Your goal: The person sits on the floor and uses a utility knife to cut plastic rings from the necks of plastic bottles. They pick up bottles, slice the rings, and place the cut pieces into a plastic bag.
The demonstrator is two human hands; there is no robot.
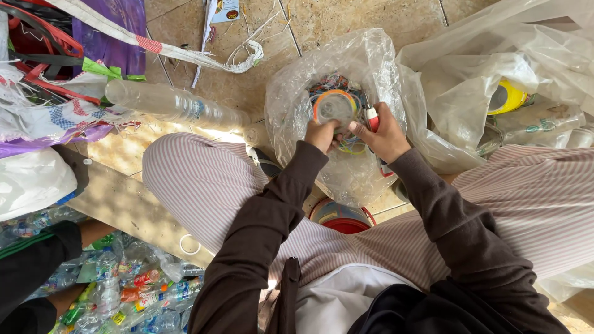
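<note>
A clear plastic bottle (pixel 335 106), seen end-on with an orange rim, sits above the person's knees, over the mouth of a clear plastic bag (pixel 346 161) that stands on the tiled floor (pixel 322 25). The left hand (pixel 322 134) closes its fingers on the bottle's lower left side. The right hand (pixel 385 133) is curled around a small cutter (pixel 372 117) with a red and white handle, held just beside the bottle's right edge. Coloured label scraps lie inside the bag under the bottle. Below the bag, between the striped trouser legs, a red bowl (pixel 342 218) shows. To the left a long clear bottle (pixel 173 105) lies on the floor, and a heap of crushed bottles (pixel 124 291) fills the lower left corner. More clear bags (pixel 482 80) sit to the right, 1 holding a yellow lid (pixel 507 97).
</note>
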